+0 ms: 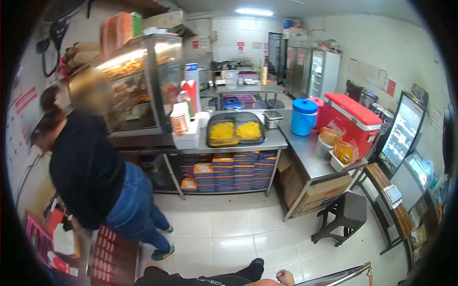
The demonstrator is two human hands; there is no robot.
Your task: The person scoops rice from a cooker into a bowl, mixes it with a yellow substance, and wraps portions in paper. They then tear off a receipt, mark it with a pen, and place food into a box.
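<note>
At the bottom edge, my right hand [285, 277] shows only in part, with its fingers curled in. Whether anything is inside them is hidden. Just right of it runs a shiny metal rail [341, 275]. A dark garment with white lettering [214, 281] and a dark shoe [258, 261] lie beside the hand to the left. My left hand is out of view. At the left, a person in a black top [88, 162] and jeans bends over a side counter, reaching down among things there.
Ahead, a steel counter carries a black tray [236, 143] with two yellow food portions; stacked boxes [234, 171] sit below. A heated display case [133, 90] stands left. Rightward are a blue bucket [304, 117], red cooler [353, 119], dark stool [341, 214] and wooden-topped bench [389, 200].
</note>
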